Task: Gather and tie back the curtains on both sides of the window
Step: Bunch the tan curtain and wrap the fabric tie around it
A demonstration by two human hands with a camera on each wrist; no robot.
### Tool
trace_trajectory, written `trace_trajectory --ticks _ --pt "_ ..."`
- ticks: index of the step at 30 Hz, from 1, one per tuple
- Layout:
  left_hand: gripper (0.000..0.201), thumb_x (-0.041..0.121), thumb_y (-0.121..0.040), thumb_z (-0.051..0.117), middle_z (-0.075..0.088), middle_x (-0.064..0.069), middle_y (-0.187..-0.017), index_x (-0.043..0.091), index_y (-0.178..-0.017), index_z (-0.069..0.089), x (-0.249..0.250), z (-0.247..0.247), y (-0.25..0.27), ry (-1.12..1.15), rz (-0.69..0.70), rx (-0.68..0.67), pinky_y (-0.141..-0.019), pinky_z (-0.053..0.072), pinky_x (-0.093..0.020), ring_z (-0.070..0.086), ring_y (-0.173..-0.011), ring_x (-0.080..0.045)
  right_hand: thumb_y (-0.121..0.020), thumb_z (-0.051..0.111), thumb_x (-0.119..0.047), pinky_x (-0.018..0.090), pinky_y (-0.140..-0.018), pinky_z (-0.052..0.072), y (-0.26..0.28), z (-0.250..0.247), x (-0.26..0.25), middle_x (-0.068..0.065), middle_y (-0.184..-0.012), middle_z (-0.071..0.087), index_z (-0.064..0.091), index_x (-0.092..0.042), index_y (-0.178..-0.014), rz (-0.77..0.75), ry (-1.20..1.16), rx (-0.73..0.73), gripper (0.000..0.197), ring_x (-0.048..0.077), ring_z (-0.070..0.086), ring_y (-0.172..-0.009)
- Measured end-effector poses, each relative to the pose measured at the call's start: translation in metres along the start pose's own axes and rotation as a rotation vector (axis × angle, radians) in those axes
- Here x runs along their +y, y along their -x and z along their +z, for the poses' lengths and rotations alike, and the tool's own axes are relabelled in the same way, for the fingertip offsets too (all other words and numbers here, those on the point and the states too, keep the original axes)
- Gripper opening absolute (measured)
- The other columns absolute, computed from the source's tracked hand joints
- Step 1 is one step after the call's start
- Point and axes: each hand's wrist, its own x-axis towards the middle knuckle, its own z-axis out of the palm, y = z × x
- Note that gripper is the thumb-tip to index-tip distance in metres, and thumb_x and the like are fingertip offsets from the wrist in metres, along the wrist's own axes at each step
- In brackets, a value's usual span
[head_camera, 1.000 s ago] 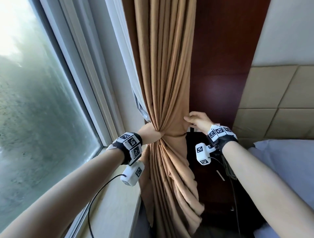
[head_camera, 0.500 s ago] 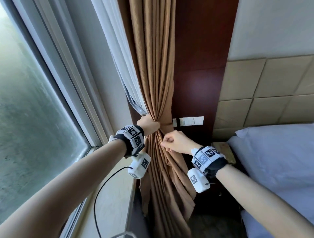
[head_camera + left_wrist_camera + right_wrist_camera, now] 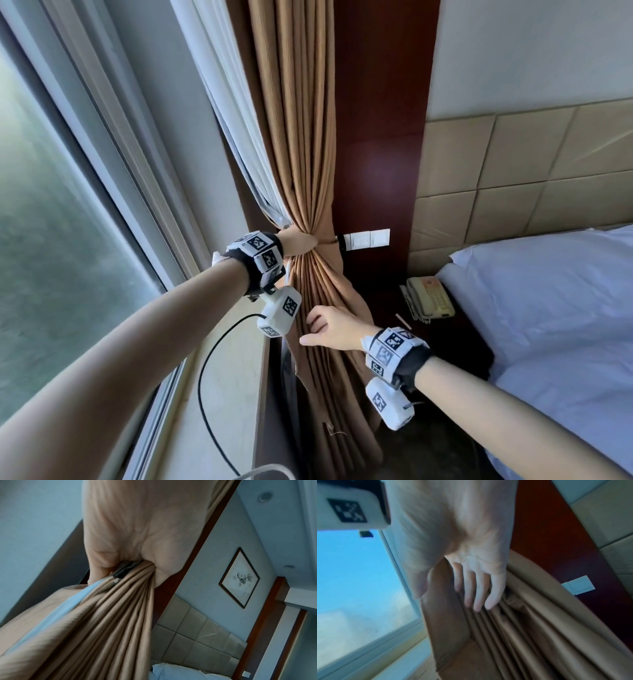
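From the head view we see the tan curtain [image 3: 308, 154] hanging in a tight column beside the dark wood panel [image 3: 380, 137], pinched to a waist level with the white wall switches [image 3: 364, 238]. Our left hand [image 3: 296, 241] is wrapped around that waist; a band of the same tan fabric seems to cross there, but we cannot tell whether it is a tie-back already fastened or just a fold. Our right hand [image 3: 334, 329] sits lower, fingers straight and relaxed, resting against the pleats below the waist. A white sheer curtain [image 3: 233, 137] hangs just beside the tan one on the window [image 3: 51, 257] side, and a telephone [image 3: 430, 298] sits near the bed [image 3: 548, 308].

The left wrist view shows the left hand [image 3: 137, 536] curled tightly round the bunched pleats [image 3: 102, 622], with something dark (perhaps a clip or hook) tucked into the grip.

The right wrist view shows the right hand [image 3: 471, 568] with fingers [image 3: 477, 595] extended and lightly touching the folds [image 3: 513, 635], gripping nothing.

As we judge it, this side is gathered and nearly secured; what remains here is confirming the tie holds and smoothing the lower folds. The curtain on the window's other side is out of view, so we cannot tell how it stands.
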Motion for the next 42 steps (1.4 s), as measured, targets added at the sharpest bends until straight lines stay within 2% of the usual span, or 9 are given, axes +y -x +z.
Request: trace_trajectory --ticks 5,9,14,19,26,29,32,37,42 --pt "0.064 0.024 -0.092 0.051 0.033 -0.016 -0.148 0.002 -0.147 0.026 -0.002 0.002 -0.005 0.016 -0.006 0.000 -0.113 0.033 -0.040 0.036 -0.135 -0.032 -0.065 0.069 -0.064 0.041 -0.088 0.045 -0.007 0.017 -0.034 0.001 -0.120 0.056 0.040 -0.025 -0.121 0.022 -0.080 0.136 0.074 0.023 0.055 -0.110" --pt "0.057 0.020 -0.096 0.048 0.038 -0.020 -0.145 -0.004 -0.144 0.030 -0.001 0.002 -0.008 -0.004 -0.001 -0.006 -0.112 0.034 -0.038 0.039 -0.134 -0.034 -0.086 0.061 -0.033 0.027 -0.070 0.041 -0.011 0.010 -0.054 -0.007 -0.081 0.055 0.047 -0.024 -0.082 0.039 -0.321 0.281 0.017 0.015 0.053 -0.080" --pt "0.067 0.025 -0.096 0.047 0.026 -0.019 -0.152 -0.003 -0.149 0.017 -0.003 0.006 -0.019 0.049 -0.055 0.096 -0.116 0.026 -0.037 0.028 -0.140 -0.031 -0.089 0.056 -0.011 0.025 -0.057 0.031 -0.013 0.012 -0.060 -0.009 -0.055 0.041 0.040 -0.022 -0.054 0.031 -0.375 0.391 0.040 0.013 0.040 -0.060" --pt "0.040 0.015 -0.095 0.049 0.054 -0.025 -0.131 -0.008 -0.128 0.051 -0.004 0.004 -0.016 0.007 0.072 0.004 -0.104 0.043 -0.044 0.051 -0.123 -0.039 -0.094 0.049 -0.014 0.032 -0.068 0.037 -0.020 0.016 -0.072 -0.001 -0.063 0.044 0.039 -0.015 -0.059 0.062 -0.209 0.402 0.036 0.023 0.048 -0.074" --pt "0.048 0.028 -0.094 0.050 0.051 -0.016 -0.120 -0.003 -0.130 0.043 -0.011 -0.007 -0.012 -0.133 0.071 0.002 -0.096 0.044 -0.034 0.052 -0.112 -0.028 -0.078 0.056 -0.013 0.033 -0.069 0.051 0.010 -0.028 -0.035 0.009 -0.066 0.057 0.051 -0.007 -0.065 0.021 -0.792 0.292 0.015 0.030 0.067 -0.084" --pt "0.040 0.027 -0.093 0.052 0.056 -0.015 -0.117 0.000 -0.123 0.049 -0.005 -0.003 -0.018 -0.147 0.120 -0.004 -0.096 0.046 -0.036 0.054 -0.111 -0.029 -0.082 0.046 0.002 0.020 -0.050 0.045 0.017 -0.047 -0.027 0.022 -0.080 0.048 0.045 -0.010 -0.069 -0.049 -0.790 0.259 0.018 0.040 0.069 -0.085" --pt "0.045 0.028 -0.092 0.051 0.058 -0.017 -0.120 0.000 -0.126 0.052 0.001 0.003 -0.025 -0.199 0.166 -0.024 -0.096 0.047 -0.039 0.055 -0.112 -0.034 -0.080 0.047 0.001 0.020 -0.044 0.036 0.028 -0.061 -0.023 0.017 -0.073 0.048 0.047 -0.008 -0.065 -0.030 -0.747 0.273 0.018 0.027 0.062 -0.064" --pt "0.034 0.020 -0.096 0.043 0.058 -0.014 -0.121 0.000 -0.122 0.054 0.017 0.016 -0.008 -0.253 0.187 -0.032 -0.093 0.045 -0.033 0.053 -0.107 -0.026 -0.081 0.061 -0.020 0.030 -0.057 0.036 0.037 -0.085 -0.012 0.002 -0.054 0.051 0.054 -0.015 -0.054 0.004 -0.389 0.280 0.028 0.012 0.048 -0.051" --pt "0.055 0.034 -0.083 0.050 0.057 -0.010 -0.123 0.002 -0.128 0.053 0.012 0.022 -0.024 -0.187 0.163 -0.033 -0.103 0.043 -0.041 0.053 -0.114 -0.027 -0.080 0.066 -0.052 0.037 -0.099 0.046 0.028 -0.101 -0.002 0.000 -0.108 0.067 0.066 -0.021 -0.102 0.094 -0.312 0.230 0.037 0.016 0.061 -0.105"
